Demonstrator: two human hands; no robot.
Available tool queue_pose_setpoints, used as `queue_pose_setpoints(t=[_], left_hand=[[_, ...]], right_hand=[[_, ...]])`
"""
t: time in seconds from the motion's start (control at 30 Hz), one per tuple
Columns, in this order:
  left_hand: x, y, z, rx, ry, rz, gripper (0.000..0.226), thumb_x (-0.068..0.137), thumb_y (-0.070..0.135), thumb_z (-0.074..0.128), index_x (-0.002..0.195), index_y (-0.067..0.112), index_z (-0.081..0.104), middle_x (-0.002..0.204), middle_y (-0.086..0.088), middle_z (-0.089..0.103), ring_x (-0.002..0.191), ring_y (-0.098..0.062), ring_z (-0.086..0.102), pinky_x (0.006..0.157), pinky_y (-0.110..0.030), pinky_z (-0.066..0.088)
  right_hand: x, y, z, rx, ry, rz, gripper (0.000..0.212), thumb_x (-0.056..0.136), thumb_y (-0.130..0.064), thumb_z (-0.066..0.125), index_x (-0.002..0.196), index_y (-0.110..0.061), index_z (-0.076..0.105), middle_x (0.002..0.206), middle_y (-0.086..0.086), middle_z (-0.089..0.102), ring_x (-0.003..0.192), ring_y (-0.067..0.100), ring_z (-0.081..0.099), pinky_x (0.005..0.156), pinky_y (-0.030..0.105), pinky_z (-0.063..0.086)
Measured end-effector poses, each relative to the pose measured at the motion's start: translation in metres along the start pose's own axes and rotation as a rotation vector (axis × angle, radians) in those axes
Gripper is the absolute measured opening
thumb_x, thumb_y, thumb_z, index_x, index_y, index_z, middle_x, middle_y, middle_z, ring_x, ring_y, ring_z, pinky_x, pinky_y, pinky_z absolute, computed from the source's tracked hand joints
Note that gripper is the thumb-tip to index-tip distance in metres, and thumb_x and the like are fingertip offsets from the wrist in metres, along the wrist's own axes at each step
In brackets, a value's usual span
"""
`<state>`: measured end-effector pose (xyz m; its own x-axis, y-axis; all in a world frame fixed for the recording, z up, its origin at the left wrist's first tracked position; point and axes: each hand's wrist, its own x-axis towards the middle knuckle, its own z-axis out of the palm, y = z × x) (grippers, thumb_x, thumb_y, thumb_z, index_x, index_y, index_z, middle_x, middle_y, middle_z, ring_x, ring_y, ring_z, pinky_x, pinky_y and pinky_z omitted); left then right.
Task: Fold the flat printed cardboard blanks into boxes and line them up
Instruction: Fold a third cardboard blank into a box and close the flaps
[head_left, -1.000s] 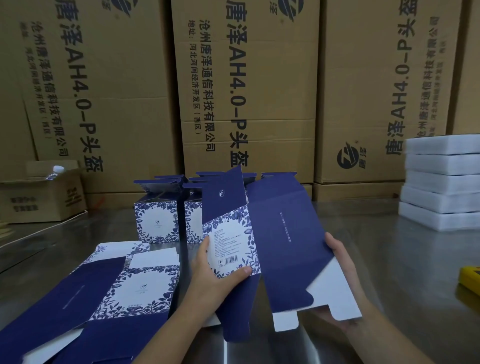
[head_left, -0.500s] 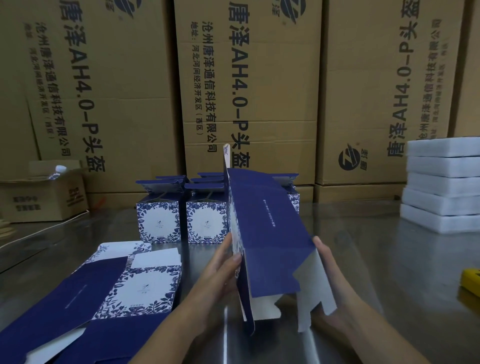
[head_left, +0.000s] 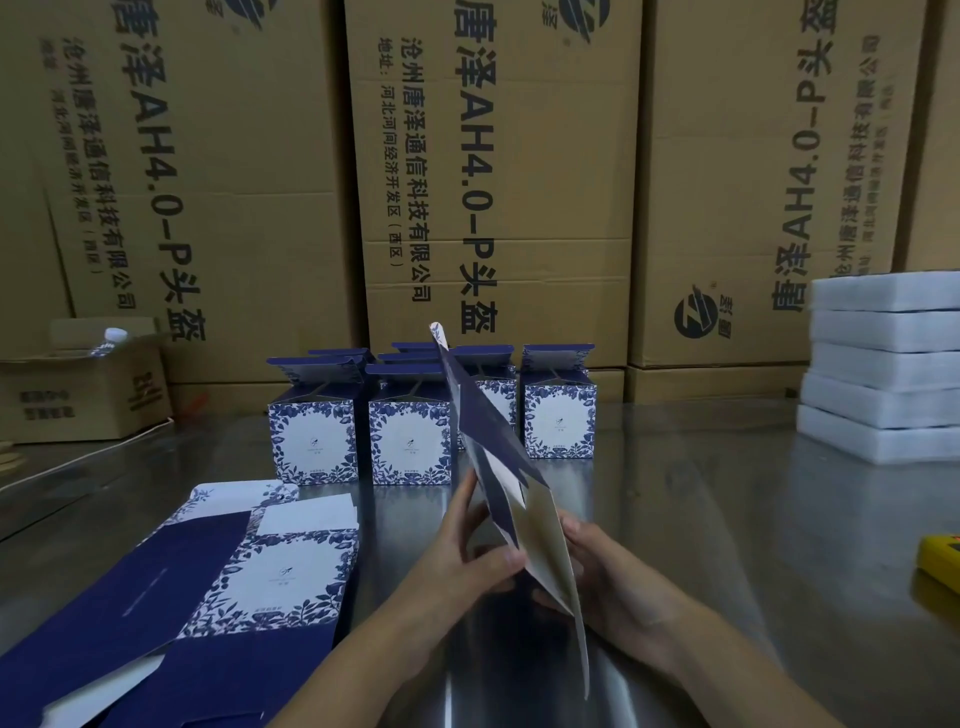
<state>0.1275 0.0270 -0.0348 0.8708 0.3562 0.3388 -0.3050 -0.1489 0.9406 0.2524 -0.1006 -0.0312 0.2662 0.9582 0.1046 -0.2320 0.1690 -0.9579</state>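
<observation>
A: The left hand (head_left: 457, 564) had the blank (head_left: 543, 545) pinched, thumb on the near face, fingers laid up along the far one. The card was edge-on to us, tilted, in front of the chest.

B: And the right hand (head_left: 610, 579)?

A: Tucked against the pale inner panel from the other side. Part of it was hidden behind the card, so I couldn't tell whether it gripped or merely propped.

B: So, which step?

A: Opening the flat into a tube, I'd judge (no square corners showed yet). Next it would need the panels pushed square, then the bottom flaps tucked in.

B: Then into the row?

A: Beside the finished boxes (head_left: 410, 436), which stood just beyond on the steel table (head_left: 727, 509) with lids up. More flat blanks (head_left: 270, 571) lay to the left.
</observation>
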Motion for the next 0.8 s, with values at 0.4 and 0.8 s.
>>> queue_pose_setpoints(t=[0.4, 0.8], left_hand=[[0.003, -0.001, -0.002, -0.108, 0.156, -0.008, 0.114, 0.039, 0.078, 0.072, 0.136, 0.029, 0.040, 0.133, -0.002, 0.056, 0.115, -0.022, 0.058, 0.099, -0.052, 0.044], [0.011, 0.005, -0.019, -0.334, 0.592, 0.190, 0.065, 0.062, 0.078, 0.044, 0.118, 0.047, 0.057, 0.123, 0.009, 0.063, 0.110, -0.015, 0.062, 0.087, -0.044, 0.051]], right_hand=[[-0.001, -0.001, -0.001, 0.042, 0.102, 0.014, 0.055, 0.075, -0.029, 0.064, 0.128, -0.015, 0.056, 0.118, 0.005, 0.067, 0.106, 0.015, 0.064, 0.089, 0.029, 0.051], [0.006, 0.000, -0.005, 0.057, 0.216, 0.109, 0.072, 0.079, -0.054, 0.050, 0.137, -0.012, 0.047, 0.128, 0.000, 0.060, 0.114, 0.014, 0.057, 0.099, 0.034, 0.042]])
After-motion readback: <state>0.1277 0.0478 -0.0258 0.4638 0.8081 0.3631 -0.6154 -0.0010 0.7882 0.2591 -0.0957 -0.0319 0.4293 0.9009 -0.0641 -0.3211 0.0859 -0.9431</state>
